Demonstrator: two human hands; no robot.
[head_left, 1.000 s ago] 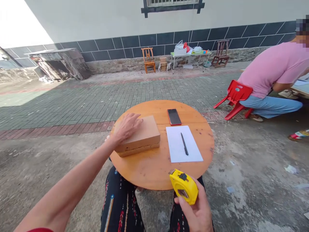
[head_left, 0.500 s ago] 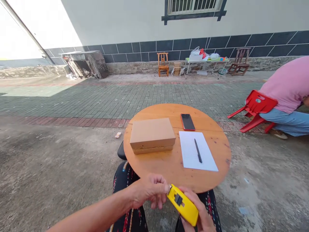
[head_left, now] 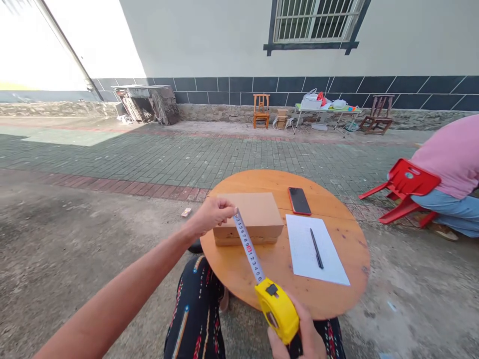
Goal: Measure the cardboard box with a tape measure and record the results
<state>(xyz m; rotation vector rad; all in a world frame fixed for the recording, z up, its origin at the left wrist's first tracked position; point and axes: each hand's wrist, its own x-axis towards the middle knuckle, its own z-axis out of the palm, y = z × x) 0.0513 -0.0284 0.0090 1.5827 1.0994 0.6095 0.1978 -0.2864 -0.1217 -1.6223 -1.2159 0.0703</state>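
Note:
My right hand (head_left: pixel 299 331) grips a yellow tape measure (head_left: pixel 277 310) at the near edge of the round wooden table (head_left: pixel 243 276). From its mouth a white blade (head_left: pixel 250 247) with black numbers runs up and to the left. The blade's end is pinched between the thumb and fingers of my left hand (head_left: pixel 216 215), which is over the near left part of a closed brown cardboard box (head_left: pixel 254 207). Whether the hand touches the box I cannot tell. A sheet of paper (head_left: pixel 307 249) lies right of the box, with a black pen (head_left: pixel 316 248) on it.
A red-edged phone (head_left: pixel 299 201) lies behind the paper. At the right a person in a pink shirt (head_left: pixel 452 154) bends forward on a red plastic chair (head_left: pixel 407 182). Along the far wall stand a wooden chair (head_left: pixel 261 110) and a folding table (head_left: pixel 329 107) loaded with bags.
My left hand has moved up and forward to the box, drawing the blade out of the tape measure. My right hand still holds the case, now turned more on its side. The view has tilted up.

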